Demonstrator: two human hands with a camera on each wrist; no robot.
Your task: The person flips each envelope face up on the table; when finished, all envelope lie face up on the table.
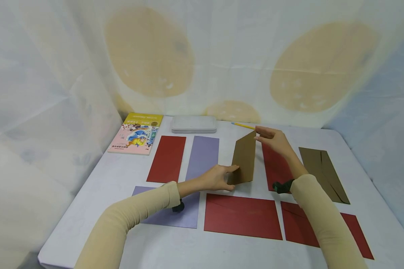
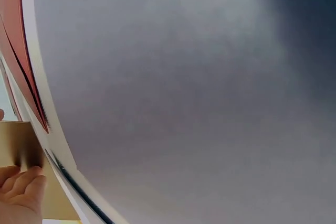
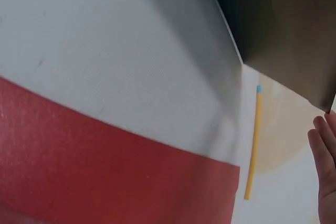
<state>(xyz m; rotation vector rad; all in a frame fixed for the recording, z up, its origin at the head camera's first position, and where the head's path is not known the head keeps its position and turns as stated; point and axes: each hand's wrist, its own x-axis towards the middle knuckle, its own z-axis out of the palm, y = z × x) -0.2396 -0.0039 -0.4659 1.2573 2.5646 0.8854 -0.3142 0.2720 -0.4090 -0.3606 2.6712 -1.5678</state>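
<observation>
One purple envelope (image 1: 203,153) lies on the bench (image 1: 175,246); next, the left hand (image 1: 219,177) touches the lower left of the tilted brown envelope (image 1: 245,158), whether pinching I cannot tell; the right hand (image 1: 273,140) pinches its upper corner, near a red envelope (image 1: 276,170).

Pink-and-yellow book (image 1: 136,135), pale flat case (image 1: 194,124) near it, blue-ended yellow pencil (image 1: 243,125), tan-patterned pale curtain (image 1: 229,67) behind

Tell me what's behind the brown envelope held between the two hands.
In the head view, a yellow pencil lies on the table beyond the brown envelope. Whatever is directly behind the envelope is covered in that view.
</observation>
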